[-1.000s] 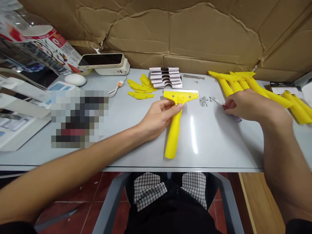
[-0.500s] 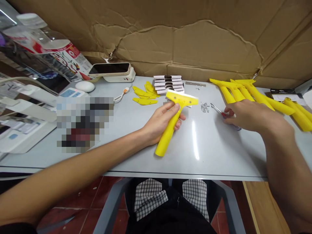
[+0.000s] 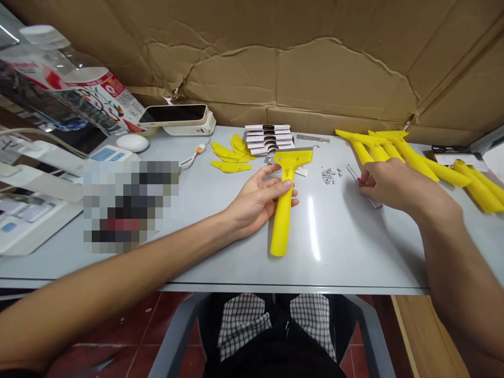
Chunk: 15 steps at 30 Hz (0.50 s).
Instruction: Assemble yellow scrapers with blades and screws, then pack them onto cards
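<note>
left of the screws [image 3: 327,176], the left hand [image 3: 255,203] grips a yellow scraper [image 3: 281,226], likely to steady it; right of them, the right hand [image 3: 394,182] pinches a screwdriver [image 3: 375,202].

- Grey desk [image 3: 346,257] with a smooth, glossy top and a straight near edge.
- Brown cardboard [image 3: 346,79] standing like a wall along the desk's far side, creased, with a wavy ridge across it and a vertical fold.
- White streak of reflected light [image 3: 314,228] on the desk's middle.
- Red floor tiles [image 3: 132,328] with pale joints, below the desk.
- Grey chair [image 3: 177,328] at the desk's near edge.
- Light wooden surface [image 3: 429,336] below the desk's right part.
</note>
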{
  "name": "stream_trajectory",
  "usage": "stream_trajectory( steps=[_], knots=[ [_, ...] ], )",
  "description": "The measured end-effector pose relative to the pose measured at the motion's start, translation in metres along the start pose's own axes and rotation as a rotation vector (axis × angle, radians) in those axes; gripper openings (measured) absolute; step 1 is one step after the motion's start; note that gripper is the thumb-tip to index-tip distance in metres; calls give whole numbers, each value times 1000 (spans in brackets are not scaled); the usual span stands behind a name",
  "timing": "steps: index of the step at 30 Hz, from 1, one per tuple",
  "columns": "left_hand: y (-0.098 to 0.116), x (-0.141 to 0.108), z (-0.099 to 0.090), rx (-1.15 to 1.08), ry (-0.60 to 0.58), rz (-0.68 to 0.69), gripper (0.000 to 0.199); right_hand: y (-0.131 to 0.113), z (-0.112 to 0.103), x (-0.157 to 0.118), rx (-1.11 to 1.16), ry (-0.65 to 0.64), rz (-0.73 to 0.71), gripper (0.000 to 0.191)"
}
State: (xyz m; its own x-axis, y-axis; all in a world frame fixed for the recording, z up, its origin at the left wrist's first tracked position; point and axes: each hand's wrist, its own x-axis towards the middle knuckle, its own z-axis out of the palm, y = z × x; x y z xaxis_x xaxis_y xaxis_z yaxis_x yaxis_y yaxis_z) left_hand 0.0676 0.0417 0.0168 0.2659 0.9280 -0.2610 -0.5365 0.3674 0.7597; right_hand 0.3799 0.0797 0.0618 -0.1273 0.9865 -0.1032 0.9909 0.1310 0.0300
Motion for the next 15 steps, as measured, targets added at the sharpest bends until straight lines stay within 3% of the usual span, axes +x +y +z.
stream_trajectory(
  steps=[3,7,15],
  knots=[
    [-2,2,-2,16,-7,11,43,-6,-4,-1,-48,-102,79,16],
    [-4,3,-3,91,-34,31,19,-12,-10,-3,-49,-124,94,16],
    [-4,0,0,139,-8,20,15,-20,-15,-6,-131,-158,68,16]
  ],
)
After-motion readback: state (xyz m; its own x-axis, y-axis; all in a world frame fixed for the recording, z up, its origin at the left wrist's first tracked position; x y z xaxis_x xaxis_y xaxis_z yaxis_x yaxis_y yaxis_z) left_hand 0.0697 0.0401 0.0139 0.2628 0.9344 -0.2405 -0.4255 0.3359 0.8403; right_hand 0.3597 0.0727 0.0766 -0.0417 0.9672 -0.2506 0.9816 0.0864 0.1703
